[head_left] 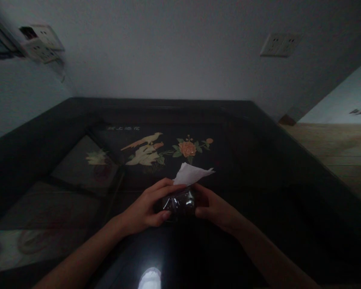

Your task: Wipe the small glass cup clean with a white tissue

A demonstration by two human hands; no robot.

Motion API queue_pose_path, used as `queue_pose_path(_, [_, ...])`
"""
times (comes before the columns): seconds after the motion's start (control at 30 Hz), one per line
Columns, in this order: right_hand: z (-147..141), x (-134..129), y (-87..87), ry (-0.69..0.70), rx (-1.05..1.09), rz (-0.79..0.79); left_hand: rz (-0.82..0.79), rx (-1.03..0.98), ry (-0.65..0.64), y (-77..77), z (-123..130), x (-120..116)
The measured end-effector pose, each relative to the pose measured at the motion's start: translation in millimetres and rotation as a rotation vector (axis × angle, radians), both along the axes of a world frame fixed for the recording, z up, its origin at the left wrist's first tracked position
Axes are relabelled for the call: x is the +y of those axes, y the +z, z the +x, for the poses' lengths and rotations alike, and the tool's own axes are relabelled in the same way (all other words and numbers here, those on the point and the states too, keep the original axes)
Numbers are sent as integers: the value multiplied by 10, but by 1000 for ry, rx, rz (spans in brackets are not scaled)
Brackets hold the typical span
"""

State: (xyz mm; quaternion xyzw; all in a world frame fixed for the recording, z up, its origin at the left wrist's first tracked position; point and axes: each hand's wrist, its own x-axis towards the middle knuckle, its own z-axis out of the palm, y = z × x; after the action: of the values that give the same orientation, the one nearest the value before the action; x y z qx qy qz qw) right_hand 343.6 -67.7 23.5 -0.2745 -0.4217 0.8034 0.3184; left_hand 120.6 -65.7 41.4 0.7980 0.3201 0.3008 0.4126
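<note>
A small dark object with a shiny, clear-looking surface [180,204] is between my two hands, low over the black glossy table [243,160]. My left hand [152,202] grips its left side, thumb in front and fingers along the top. On the right side, my right hand [213,204] holds it with curled fingers and the thumb in front. A crumpled white tissue [192,174] sticks up behind the object, by the fingertips of both hands. Dim light hides what exactly the object is.
The tabletop bears a bird picture [144,150] and an orange flower [187,149]. Behind it rises a pale wall with sockets at right [281,44] and left [43,43]. Wooden floor [333,146] shows at the right. A bright reflection lies near the front.
</note>
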Motion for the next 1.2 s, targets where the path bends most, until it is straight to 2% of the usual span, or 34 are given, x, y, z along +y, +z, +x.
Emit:
queue_pose_path(0.27, [-32,-26,-36,10,6,-14,90,56,-5,-41,-11,23])
queue_pose_path(0.43, [-57,-36,-2,-46,54,-1,66,-81,71,-25,-16,11])
queue_pose_path(0.5, [-48,-38,25,-77,83,-13,35,-124,163,-22,-9,12])
queue_pose_path(0.6, [-20,-39,69,-95,136,-32,-96,-172,427,-47,20,47])
queue_pose_path(0.67, [2,-37,89,-102,173,-20,-199,-303,600,-80,45,93])
queue_pose_path(0.73, [20,-28,93,-132,194,8,-287,-461,693,-113,65,141])
queue_pose_path(0.8, [30,-14,79,-176,192,33,-370,-531,716,-135,75,177])
queue_pose_path(0.87, [28,1,55,-212,179,42,-429,-515,713,-148,74,191])
queue_pose_path(1.07, [-4,11,16,-246,175,25,-378,-492,708,-187,59,166])
queue_pose_path(1.2, [-9,3,19,-242,182,35,-434,-556,776,-235,108,109])
